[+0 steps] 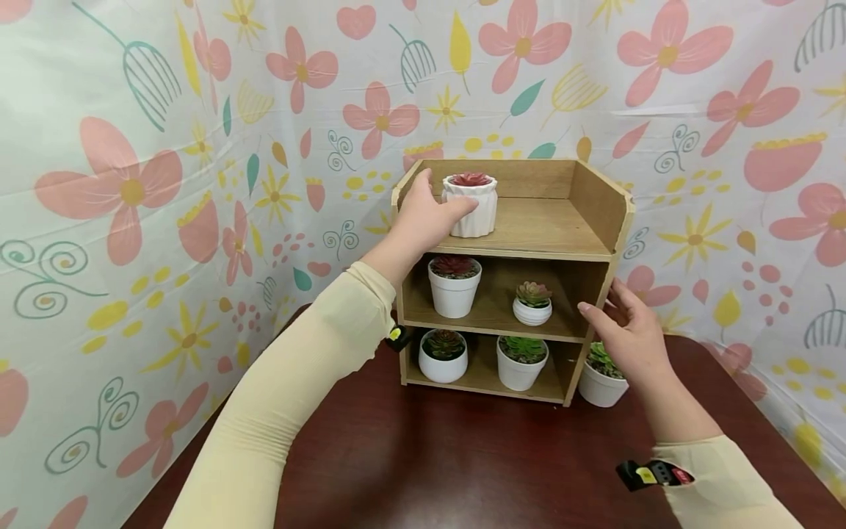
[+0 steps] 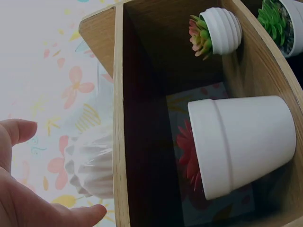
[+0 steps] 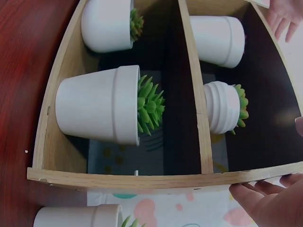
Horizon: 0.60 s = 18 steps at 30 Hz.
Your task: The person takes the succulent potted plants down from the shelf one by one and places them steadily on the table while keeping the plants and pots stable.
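Observation:
On the top board of a small wooden shelf (image 1: 548, 220) stands a fluted white pot (image 1: 481, 217) holding a red succulent (image 1: 471, 179). My left hand (image 1: 429, 213) is around the pot's left side, its thumb across the front and its fingers spread behind. The left wrist view shows that hand's thumb and finger wide apart, with the fluted pot (image 2: 92, 165) partly hidden by the board. At the shelf's right side panel (image 1: 604, 286), my right hand (image 1: 634, 330) grips the edge: its fingers (image 3: 251, 198) touch the outer face, and its thumb crosses in front.
The middle level holds a white pot with a dark red succulent (image 1: 454, 290) and a small ribbed pot (image 1: 532, 312). Below stand a rounded pot (image 1: 443, 365) and a pot with a green succulent (image 1: 522, 371). Another potted succulent (image 1: 601, 386) stands right of the shelf on the dark table (image 1: 463, 455).

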{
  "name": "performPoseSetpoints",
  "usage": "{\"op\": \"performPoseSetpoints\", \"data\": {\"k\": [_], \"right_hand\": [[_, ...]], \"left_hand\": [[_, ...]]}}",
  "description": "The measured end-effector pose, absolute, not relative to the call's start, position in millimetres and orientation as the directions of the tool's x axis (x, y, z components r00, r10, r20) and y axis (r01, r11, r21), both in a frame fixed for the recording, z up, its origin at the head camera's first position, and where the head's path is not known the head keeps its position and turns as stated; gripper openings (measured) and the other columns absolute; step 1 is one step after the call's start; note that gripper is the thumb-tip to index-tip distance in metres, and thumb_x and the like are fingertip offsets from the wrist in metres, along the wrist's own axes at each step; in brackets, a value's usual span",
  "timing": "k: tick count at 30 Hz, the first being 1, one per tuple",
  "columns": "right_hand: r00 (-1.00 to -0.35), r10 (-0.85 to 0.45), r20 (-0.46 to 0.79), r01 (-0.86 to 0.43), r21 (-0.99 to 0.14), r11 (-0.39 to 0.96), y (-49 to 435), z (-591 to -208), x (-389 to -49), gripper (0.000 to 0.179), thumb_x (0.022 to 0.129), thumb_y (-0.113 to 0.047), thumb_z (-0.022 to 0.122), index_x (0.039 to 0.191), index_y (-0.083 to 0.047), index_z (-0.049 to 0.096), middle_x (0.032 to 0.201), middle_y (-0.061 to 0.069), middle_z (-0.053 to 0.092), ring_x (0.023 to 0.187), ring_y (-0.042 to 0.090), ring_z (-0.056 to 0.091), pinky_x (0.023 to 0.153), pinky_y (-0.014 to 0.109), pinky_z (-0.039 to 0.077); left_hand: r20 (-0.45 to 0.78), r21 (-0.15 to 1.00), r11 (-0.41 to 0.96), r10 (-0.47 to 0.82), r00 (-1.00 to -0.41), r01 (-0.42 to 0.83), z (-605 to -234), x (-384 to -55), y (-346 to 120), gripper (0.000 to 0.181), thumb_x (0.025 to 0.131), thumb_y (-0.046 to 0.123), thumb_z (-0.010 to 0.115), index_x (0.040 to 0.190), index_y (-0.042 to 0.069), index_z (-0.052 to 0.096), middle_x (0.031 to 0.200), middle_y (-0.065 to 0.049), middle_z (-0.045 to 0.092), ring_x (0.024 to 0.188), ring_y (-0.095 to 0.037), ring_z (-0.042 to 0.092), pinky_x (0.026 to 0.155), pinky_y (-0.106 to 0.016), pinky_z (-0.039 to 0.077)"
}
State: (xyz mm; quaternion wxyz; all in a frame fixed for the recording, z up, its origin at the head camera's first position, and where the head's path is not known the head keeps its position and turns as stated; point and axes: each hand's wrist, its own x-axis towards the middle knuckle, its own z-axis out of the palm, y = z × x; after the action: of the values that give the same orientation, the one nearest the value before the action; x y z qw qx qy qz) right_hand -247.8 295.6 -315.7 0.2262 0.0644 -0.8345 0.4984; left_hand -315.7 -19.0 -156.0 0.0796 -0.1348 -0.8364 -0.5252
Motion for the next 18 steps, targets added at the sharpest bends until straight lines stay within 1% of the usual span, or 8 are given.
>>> {"op": "performPoseSetpoints", "data": {"k": [4,7,13,18], "right_hand": [[-0.891,0.126,0.437,-0.328,-0.81,0.487,295,-317,-248,0.072,0.103,-0.032,0.063,0.164,-0.017,0.028,0.158,0.026,0.044,0.141,0.041,0.05,0.083,0.002,0.046],[-0.892,0.127,0.433,-0.325,-0.813,0.483,295,-317,-247,0.072,0.103,-0.032,0.062,0.164,-0.017,0.027,0.158,0.027,0.043,0.142,0.044,0.048,0.083,0.001,0.045],[-0.894,0.124,0.43,-0.326,-0.816,0.477,294,-314,-246,0.072,0.103,-0.033,0.062,0.164,-0.016,0.028,0.159,0.026,0.042,0.143,0.045,0.046,0.083,0.001,0.045],[-0.894,0.126,0.431,-0.326,-0.815,0.479,294,-313,-245,0.072,0.103,-0.032,0.062,0.164,-0.015,0.028,0.158,0.026,0.043,0.143,0.045,0.047,0.084,0.001,0.044]], "left_hand": [[0.237,0.861,0.427,0.149,-0.96,0.278,-155,-317,-14,0.103,0.091,0.049,0.071,0.167,0.018,0.008,0.172,-0.007,0.018,0.158,-0.023,0.024,0.126,-0.042,0.03],[0.213,0.869,0.418,0.168,-0.963,0.265,-155,-318,-11,0.102,0.092,0.048,0.071,0.166,0.016,0.008,0.172,-0.008,0.019,0.157,-0.023,0.025,0.125,-0.041,0.031],[0.198,0.885,0.391,0.173,-0.965,0.252,-155,-323,-6,0.1,0.091,0.047,0.073,0.165,0.014,0.015,0.167,-0.008,0.03,0.151,-0.022,0.035,0.121,-0.037,0.037],[0.21,0.893,0.372,0.155,-0.965,0.254,-155,-329,-2,0.098,0.088,0.043,0.078,0.161,0.011,0.022,0.157,-0.008,0.042,0.141,-0.02,0.045,0.114,-0.032,0.043]]}}
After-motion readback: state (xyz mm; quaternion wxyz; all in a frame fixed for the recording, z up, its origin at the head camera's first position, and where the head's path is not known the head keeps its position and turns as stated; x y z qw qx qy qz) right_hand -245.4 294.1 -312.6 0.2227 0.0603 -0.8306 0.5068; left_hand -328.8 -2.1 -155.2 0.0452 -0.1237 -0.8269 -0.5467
